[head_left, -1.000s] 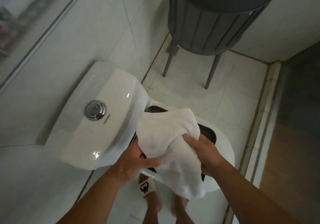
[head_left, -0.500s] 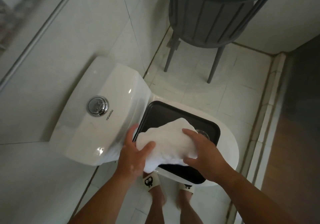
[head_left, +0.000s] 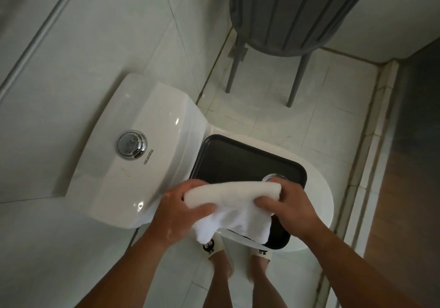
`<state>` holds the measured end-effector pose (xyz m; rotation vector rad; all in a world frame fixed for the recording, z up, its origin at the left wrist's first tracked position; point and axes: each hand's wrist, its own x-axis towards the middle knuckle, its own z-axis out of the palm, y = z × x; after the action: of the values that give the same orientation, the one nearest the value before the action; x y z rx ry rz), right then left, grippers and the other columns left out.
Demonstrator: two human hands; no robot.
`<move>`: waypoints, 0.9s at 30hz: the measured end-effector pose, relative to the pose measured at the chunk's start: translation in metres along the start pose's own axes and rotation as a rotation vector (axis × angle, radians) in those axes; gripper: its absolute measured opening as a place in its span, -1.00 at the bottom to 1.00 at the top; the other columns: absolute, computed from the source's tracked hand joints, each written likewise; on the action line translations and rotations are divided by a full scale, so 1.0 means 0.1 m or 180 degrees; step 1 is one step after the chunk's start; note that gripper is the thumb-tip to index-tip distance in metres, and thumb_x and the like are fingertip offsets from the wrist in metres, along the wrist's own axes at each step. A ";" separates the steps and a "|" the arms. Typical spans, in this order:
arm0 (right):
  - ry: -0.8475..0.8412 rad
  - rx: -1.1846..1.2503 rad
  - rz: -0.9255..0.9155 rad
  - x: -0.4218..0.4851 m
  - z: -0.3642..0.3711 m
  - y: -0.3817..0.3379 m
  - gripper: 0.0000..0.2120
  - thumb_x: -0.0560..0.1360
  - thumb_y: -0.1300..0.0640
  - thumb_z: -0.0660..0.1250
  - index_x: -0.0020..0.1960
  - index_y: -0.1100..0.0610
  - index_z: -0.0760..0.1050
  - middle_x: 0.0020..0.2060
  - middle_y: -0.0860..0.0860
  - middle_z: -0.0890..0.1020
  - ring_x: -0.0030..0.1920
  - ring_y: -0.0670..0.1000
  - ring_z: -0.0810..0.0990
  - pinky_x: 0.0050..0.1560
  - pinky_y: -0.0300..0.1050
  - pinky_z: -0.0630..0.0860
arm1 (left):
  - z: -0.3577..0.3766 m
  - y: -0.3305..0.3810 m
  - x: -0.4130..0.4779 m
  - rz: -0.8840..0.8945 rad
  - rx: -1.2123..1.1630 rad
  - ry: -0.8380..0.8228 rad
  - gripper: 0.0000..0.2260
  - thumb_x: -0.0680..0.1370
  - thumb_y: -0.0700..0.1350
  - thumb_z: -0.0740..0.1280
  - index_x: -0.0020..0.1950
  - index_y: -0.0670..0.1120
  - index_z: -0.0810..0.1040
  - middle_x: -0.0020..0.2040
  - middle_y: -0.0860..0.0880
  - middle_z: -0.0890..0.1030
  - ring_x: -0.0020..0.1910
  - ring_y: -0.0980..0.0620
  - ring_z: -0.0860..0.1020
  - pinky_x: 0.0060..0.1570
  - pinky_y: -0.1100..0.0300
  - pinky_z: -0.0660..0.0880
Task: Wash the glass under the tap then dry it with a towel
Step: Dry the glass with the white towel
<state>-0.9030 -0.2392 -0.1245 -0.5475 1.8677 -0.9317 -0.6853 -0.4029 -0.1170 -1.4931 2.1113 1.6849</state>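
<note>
A folded white towel is held flat between both hands over the near end of a black tray. My left hand grips its left end and my right hand grips its right end. The clear glass stands upright on the tray, just beyond the towel's right end; only its rim shows above the towel and my right fingers. The tray rests on the closed lid of a white toilet.
The toilet tank with a chrome flush button is at the left, against a tiled wall. A grey slatted stand on thin legs stands on the tiled floor beyond. My feet in white slippers are below the tray.
The towel hung loose and bunched above the tray a second ago; both hands have folded it into a flat roll and lowered it toward the tray. The glass rim has come into sight.
</note>
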 end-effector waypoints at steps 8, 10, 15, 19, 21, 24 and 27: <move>0.0061 0.1142 0.1219 0.19 0.34 0.29 -0.45 0.49 -0.03 0.51 0.40 -0.04 0.37 0.23 0.00 0.60 0.15 0.03 0.63 0.06 -0.04 0.64 | 0.18 -0.19 0.28 -0.0489 -0.0190 0.0064 -0.26 0.46 -0.12 0.55 0.52 0.24 0.26 0.18 0.06 0.61 0.16 -0.04 0.61 0.16 0.02 0.57; -0.0268 0.0532 0.1235 0.19 0.45 0.44 -0.04 0.36 -0.03 0.62 0.57 -0.10 0.11 0.33 -0.04 0.50 0.26 0.06 0.56 0.22 0.08 0.61 | 0.25 -0.24 0.33 -0.0374 0.0134 0.0308 -0.32 0.51 -0.13 0.50 0.52 0.18 0.27 0.22 -0.05 0.58 0.16 -0.11 0.59 0.14 -0.02 0.57; 0.0065 -0.0219 0.1354 0.32 0.67 0.53 0.05 0.46 0.10 0.55 0.65 -0.06 -0.14 0.46 0.02 0.42 0.40 0.14 0.47 0.38 0.05 0.43 | 0.40 -0.40 0.47 -0.0333 0.0745 0.0018 -0.31 0.60 -0.19 0.39 0.63 0.09 0.14 0.55 -0.10 0.37 0.47 -0.14 0.41 0.40 0.01 0.41; 0.0319 -0.0410 0.1238 0.49 0.82 0.55 -0.02 0.51 0.15 0.48 0.65 -0.02 -0.14 0.49 0.08 0.36 0.45 0.14 0.40 0.44 0.05 0.37 | 0.46 -0.40 0.65 -0.0172 0.1026 0.0057 -0.28 0.64 -0.22 0.33 0.68 0.03 0.00 0.66 -0.07 0.17 0.60 -0.07 0.23 0.43 0.25 0.23; 0.0399 -0.0481 0.1233 0.61 0.89 0.56 -0.04 0.54 0.18 0.45 0.65 0.00 -0.17 0.44 0.12 0.40 0.40 0.16 0.46 0.39 0.08 0.44 | 0.50 -0.43 0.78 -0.0131 0.1267 0.0114 -0.27 0.64 -0.21 0.32 0.68 0.01 -0.03 0.65 -0.09 0.19 0.59 -0.06 0.25 0.46 0.24 0.24; 0.0398 -0.0986 0.1261 0.73 0.99 0.57 -0.09 0.57 0.17 0.39 0.64 0.11 -0.20 0.35 0.18 0.47 0.30 0.18 0.55 0.29 0.07 0.52 | 0.56 -0.49 0.94 -0.0055 0.1685 0.0066 -0.26 0.65 -0.18 0.32 0.69 -0.03 -0.08 0.59 -0.13 0.28 0.51 -0.08 0.36 0.45 0.21 0.30; 0.0446 -0.1521 0.1098 0.81 1.05 0.62 -0.24 0.59 0.16 0.28 0.60 0.20 -0.13 0.33 0.28 0.48 0.23 0.23 0.57 0.19 0.08 0.53 | 0.61 -0.55 1.09 -0.0047 0.1833 0.0047 -0.25 0.65 -0.17 0.31 0.68 -0.02 -0.10 0.55 -0.13 0.32 0.47 -0.08 0.40 0.42 0.21 0.35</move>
<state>-0.8456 -0.2971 -0.2457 -0.4249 2.2367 -0.2995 -0.7353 -0.4210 -0.2428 -1.3258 2.3026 0.9280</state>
